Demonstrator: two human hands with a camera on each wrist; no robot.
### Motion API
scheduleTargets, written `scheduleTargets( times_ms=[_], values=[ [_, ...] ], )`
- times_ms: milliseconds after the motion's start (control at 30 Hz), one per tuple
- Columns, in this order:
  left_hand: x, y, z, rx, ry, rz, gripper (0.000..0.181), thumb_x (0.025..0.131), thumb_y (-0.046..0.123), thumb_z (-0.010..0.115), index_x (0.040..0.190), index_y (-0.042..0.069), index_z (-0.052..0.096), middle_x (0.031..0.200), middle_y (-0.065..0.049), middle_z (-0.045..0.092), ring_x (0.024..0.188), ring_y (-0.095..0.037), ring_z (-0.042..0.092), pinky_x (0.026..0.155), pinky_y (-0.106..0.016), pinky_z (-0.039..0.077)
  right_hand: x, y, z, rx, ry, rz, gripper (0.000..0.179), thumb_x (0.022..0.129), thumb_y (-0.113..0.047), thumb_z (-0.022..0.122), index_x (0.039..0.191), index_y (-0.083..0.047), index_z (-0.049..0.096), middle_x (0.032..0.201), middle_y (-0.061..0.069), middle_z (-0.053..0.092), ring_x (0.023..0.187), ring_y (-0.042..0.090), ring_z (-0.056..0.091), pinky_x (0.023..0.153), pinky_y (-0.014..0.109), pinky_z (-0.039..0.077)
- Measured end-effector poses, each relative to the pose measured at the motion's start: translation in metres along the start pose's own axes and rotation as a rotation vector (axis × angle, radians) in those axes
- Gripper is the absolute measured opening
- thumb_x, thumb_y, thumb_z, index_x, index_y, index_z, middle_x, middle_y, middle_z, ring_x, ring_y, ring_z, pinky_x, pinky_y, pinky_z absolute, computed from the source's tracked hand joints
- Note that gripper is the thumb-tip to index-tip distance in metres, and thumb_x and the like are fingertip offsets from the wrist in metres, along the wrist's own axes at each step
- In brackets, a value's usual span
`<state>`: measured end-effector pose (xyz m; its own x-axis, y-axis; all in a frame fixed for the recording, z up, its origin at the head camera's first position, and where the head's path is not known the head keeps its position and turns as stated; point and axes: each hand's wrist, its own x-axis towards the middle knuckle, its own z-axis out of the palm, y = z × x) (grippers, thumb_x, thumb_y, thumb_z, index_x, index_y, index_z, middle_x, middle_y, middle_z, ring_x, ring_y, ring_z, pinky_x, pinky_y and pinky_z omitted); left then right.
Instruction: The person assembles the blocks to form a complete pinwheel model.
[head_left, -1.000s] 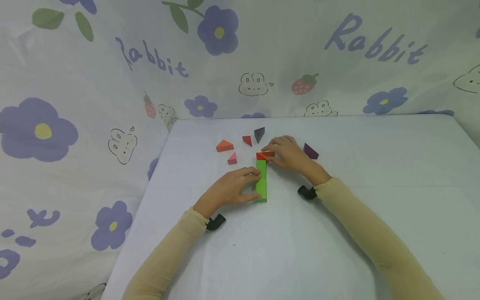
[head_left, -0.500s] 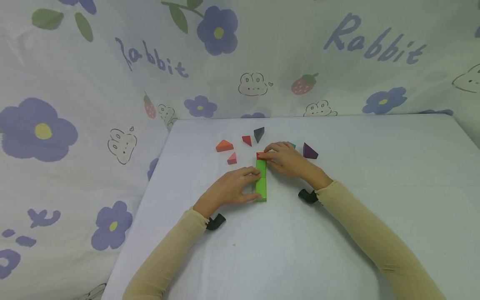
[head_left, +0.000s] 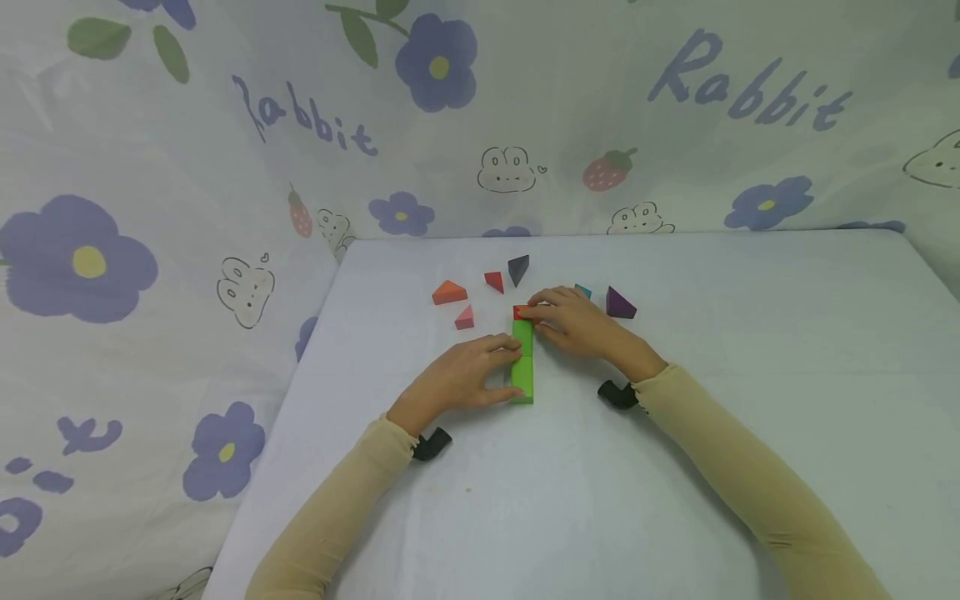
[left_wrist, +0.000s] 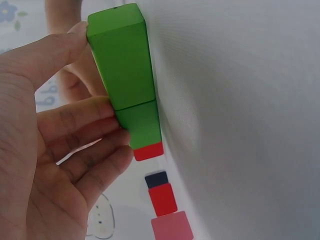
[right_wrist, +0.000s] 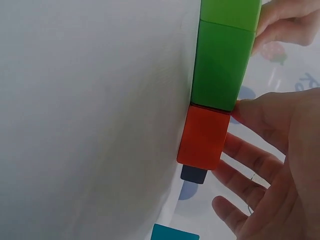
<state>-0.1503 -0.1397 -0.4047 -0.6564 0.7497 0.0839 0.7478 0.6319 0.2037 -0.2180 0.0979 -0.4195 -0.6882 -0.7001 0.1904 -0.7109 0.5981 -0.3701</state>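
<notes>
Two green blocks [head_left: 522, 375] lie end to end in a row on the white table. At the far end of the row sits a red block [head_left: 519, 312], and an orange block [right_wrist: 204, 137] joins it on the right side. My left hand [head_left: 468, 372] touches the left upper edge of the green blocks, thumb near the front end and fingers around the joint. My right hand [head_left: 581, 321] rests over the red and orange blocks with extended fingers, its thumb by the green-orange seam. In the head view it covers most of the orange block.
Behind the row lie an orange triangular block [head_left: 449, 292], a pink one [head_left: 465, 317], a small red one [head_left: 494, 282] and a dark grey one [head_left: 518, 269]. Past the right hand are a teal block [head_left: 582, 291], partly hidden, and a purple block [head_left: 621, 302]. A patterned cloth hangs behind.
My right hand has shifted slightly left and toward me, covering the orange block and bringing the teal block into sight. The left hand and green blocks stay in place.
</notes>
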Motion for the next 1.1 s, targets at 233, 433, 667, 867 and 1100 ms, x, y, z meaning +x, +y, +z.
scheduleTargets(
  times_ms=[233, 433, 667, 867, 1100],
  values=[
    [0.000, -0.001, 0.000, 0.005, -0.010, -0.007, 0.059, 0.086, 0.053, 0.069, 0.128, 0.011, 0.066, 0.131, 0.001, 0.060, 0.122, -0.014, 0.057, 0.103, -0.028, 0.049, -0.003, 0.002, 0.001, -0.002, -0.008, 0.014, 0.043, 0.094, -0.011, 0.064, 0.136, -0.016, 0.059, 0.132, 0.009, 0.058, 0.127, 0.030, 0.050, 0.110, 0.050, 0.040],
    [0.000, 0.000, 0.001, -0.007, -0.010, -0.008, 0.059, 0.085, 0.051, 0.071, 0.128, 0.011, 0.065, 0.131, 0.000, 0.061, 0.123, -0.015, 0.057, 0.104, -0.030, 0.048, -0.017, 0.012, -0.018, 0.014, 0.026, 0.129, 0.041, 0.095, -0.015, 0.062, 0.136, -0.015, 0.057, 0.141, 0.011, 0.053, 0.135, 0.033, 0.042, 0.114, 0.057, 0.030],
    [0.001, 0.001, 0.000, -0.011, -0.010, -0.003, 0.059, 0.085, 0.049, 0.072, 0.128, 0.009, 0.065, 0.130, 0.000, 0.061, 0.123, -0.015, 0.057, 0.104, -0.029, 0.048, -0.038, 0.040, -0.044, 0.031, 0.042, 0.206, 0.035, 0.094, -0.006, 0.057, 0.128, -0.006, 0.064, 0.134, 0.017, 0.057, 0.131, 0.038, 0.045, 0.112, 0.059, 0.031],
    [0.001, 0.000, -0.001, -0.008, -0.006, 0.002, 0.059, 0.085, 0.049, 0.072, 0.128, 0.009, 0.065, 0.130, -0.001, 0.061, 0.123, -0.016, 0.057, 0.103, -0.030, 0.049, -0.043, 0.049, -0.046, 0.038, -0.035, 0.166, 0.040, 0.094, 0.000, 0.054, 0.133, -0.004, 0.060, 0.140, 0.019, 0.054, 0.133, 0.040, 0.045, 0.111, 0.060, 0.033],
    [0.000, 0.000, 0.000, -0.013, -0.016, -0.008, 0.060, 0.086, 0.049, 0.071, 0.130, 0.009, 0.064, 0.132, -0.001, 0.060, 0.124, -0.016, 0.057, 0.103, -0.029, 0.049, -0.043, 0.050, -0.041, 0.037, -0.088, 0.235, 0.042, 0.096, -0.005, 0.055, 0.138, -0.007, 0.056, 0.138, 0.020, 0.055, 0.132, 0.039, 0.046, 0.111, 0.058, 0.034]
  ],
)
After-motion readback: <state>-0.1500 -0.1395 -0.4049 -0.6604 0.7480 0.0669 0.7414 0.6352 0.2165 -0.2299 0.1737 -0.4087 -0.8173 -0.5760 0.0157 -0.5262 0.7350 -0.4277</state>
